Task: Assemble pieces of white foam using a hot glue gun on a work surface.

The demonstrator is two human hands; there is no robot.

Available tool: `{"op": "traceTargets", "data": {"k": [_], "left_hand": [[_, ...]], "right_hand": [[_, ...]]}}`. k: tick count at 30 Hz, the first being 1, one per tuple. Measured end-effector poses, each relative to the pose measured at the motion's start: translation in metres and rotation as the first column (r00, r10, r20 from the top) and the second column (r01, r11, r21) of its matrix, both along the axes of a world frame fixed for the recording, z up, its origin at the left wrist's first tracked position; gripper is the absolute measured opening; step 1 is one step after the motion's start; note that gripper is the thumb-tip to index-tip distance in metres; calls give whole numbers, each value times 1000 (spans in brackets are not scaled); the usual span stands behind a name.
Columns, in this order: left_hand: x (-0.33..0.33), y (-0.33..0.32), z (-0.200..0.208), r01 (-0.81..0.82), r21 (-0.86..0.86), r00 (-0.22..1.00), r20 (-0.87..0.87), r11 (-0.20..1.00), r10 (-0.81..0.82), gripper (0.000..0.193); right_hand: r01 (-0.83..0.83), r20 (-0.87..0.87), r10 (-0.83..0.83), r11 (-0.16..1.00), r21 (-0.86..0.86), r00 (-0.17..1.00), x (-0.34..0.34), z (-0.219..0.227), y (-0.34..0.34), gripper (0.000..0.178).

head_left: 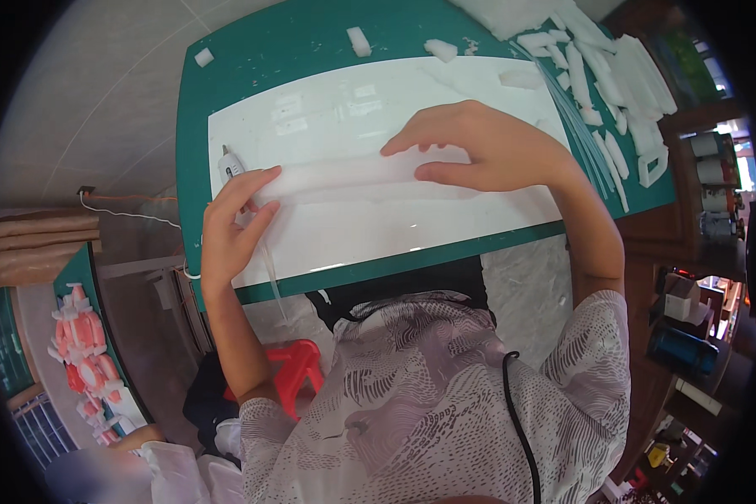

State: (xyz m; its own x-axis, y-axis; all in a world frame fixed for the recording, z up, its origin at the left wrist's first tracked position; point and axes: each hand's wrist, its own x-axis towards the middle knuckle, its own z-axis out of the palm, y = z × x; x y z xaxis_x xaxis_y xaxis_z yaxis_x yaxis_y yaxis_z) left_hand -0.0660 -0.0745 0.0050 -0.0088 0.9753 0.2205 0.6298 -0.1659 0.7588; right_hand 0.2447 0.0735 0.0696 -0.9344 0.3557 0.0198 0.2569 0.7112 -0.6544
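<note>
A long white foam piece [344, 180] lies across a glossy white board [361, 239], running from one hand to the other. My left hand [233, 220] has its thumb and fingers around the foam's left end. Over the right part, my right hand [487, 147] spans the foam with thumb on the near side and curved fingers on the far side. Beside the left hand, partly hidden by it, is a white tool with dark markings [228, 161]. A thin translucent strand [272, 281] hangs below the left hand, past the board's near edge.
The board rests on a green tabletop [265, 50]. Foam scraps [359, 42] lie along the far side; a pile of white foam strips [601, 76] and thin translucent sticks [584, 126] fills the right. A red stool [298, 370] stands below left; another person [126, 466] is nearby.
</note>
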Motion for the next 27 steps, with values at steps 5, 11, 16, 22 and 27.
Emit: {"op": "traceTargets", "data": {"k": [5, 11, 16, 22, 27], "left_hand": [[1, 3, -1, 15, 23, 1000, 6, 1000, -15, 41], [0, 0, 0, 10, 31, 1000, 18, 999, -11, 42], [1, 1, 1, 22, 23, 1000, 5, 999, -22, 42], [-1, -2, 1, 8, 13, 1000, -12, 1000, -8, 42], [1, -1, 3, -7, 4, 1000, -16, 1000, 7, 43]], "right_hand": [[24, -23, -21, 994, 111, 1000, 37, -6, 5, 35], [51, 39, -52, 998, 27, 998, 38, 1, 4, 36], [51, 36, -50, 999, -18, 998, 41, 2, 4, 36], [84, 38, -83, 996, -30, 996, 49, -4, -9, 41], [253, -45, -250, 964, 75, 967, 67, -18, -38, 44]]}}
